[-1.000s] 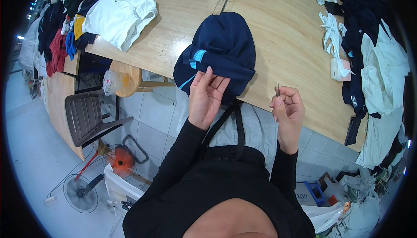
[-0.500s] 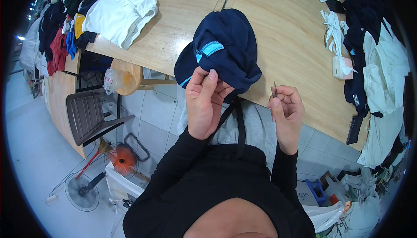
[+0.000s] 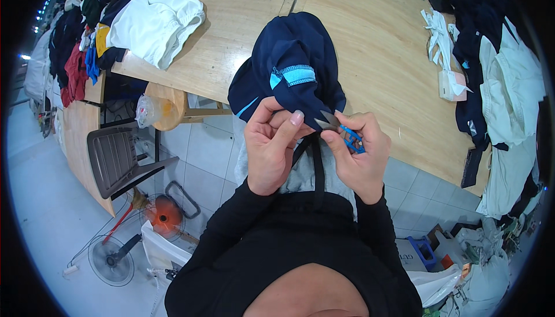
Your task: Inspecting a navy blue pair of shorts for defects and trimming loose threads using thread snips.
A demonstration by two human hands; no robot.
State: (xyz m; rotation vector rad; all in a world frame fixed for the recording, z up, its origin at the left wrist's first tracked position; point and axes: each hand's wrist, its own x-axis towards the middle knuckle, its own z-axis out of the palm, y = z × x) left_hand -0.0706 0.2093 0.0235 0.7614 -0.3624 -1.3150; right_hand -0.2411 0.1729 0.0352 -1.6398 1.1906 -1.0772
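A navy blue garment (image 3: 295, 39) with a light blue band (image 3: 299, 74) lies bunched over the table's near edge. My left hand (image 3: 272, 143) pinches its near side between thumb and fingers. In my right hand (image 3: 364, 149) is a pair of blue-handled thread snips (image 3: 351, 137), gripped between thumb and fingers. The snips' pointed metal blades are spread apart and reach the garment's edge, close to my left fingertips. Whether a thread lies between the blades is too small to tell.
White folded garments (image 3: 156, 25) lie on the wooden table (image 3: 381, 45) at the left, by a pile of coloured clothes (image 3: 75, 68). White strips (image 3: 437, 39) and more garments (image 3: 511, 74) line the right edge. A grey chair (image 3: 113, 158), a stool (image 3: 165, 100) and fans (image 3: 163, 216) stand at the left.
My right hand has moved left with the snips, bringing the blades to the garment. The garment's light blue band has turned and shows more. My left hand keeps its pinch.
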